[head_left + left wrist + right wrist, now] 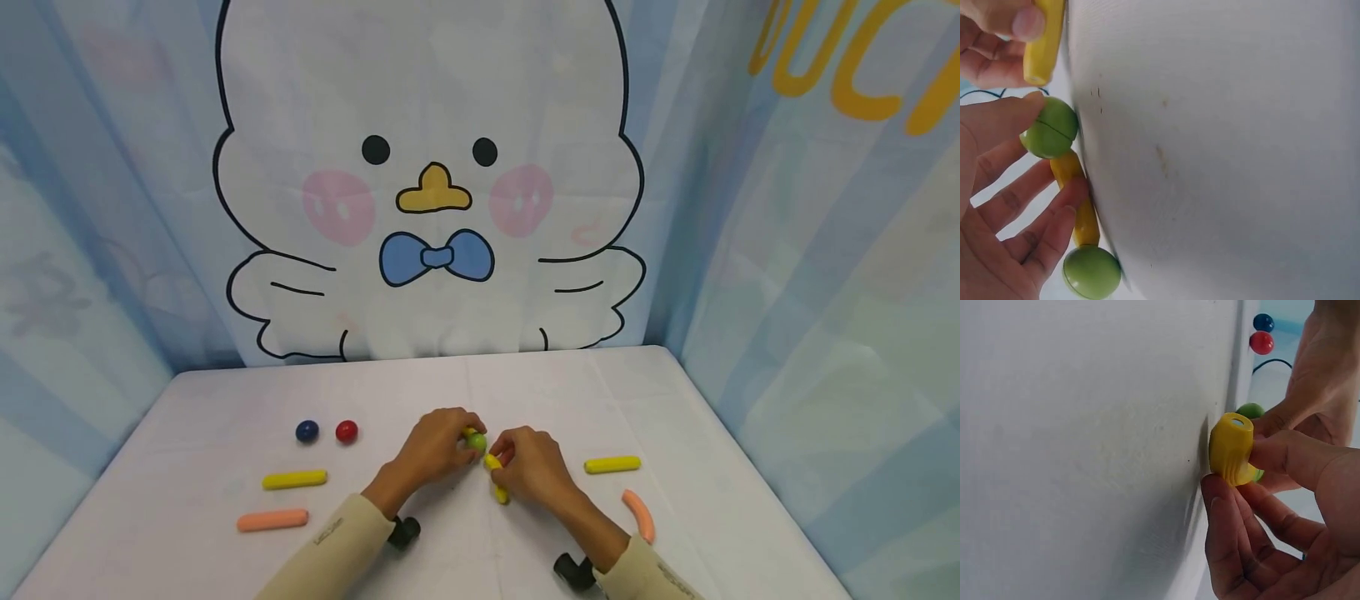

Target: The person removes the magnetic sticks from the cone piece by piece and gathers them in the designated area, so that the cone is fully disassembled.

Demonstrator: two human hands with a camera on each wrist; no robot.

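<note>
My left hand (435, 446) is at the middle of the table, pinching a green ball (1054, 128) between thumb and fingers. A yellow stick (1087, 225) runs from that ball to a second green ball (1092, 272) in the left wrist view, and the other fingers lie against the stick. Just to the right, my right hand (534, 465) pinches another yellow stick (1230, 447) between thumb and fingers. One end of this stick points at the nearer green ball; a small gap parts them in the left wrist view.
On the left lie a blue ball (307, 431), a red ball (347, 431), a yellow stick (295, 479) and a straight pink stick (272, 520). To the right are a yellow stick (612, 464) and a curved pink stick (639, 515). Curtains surround the white table (525, 383).
</note>
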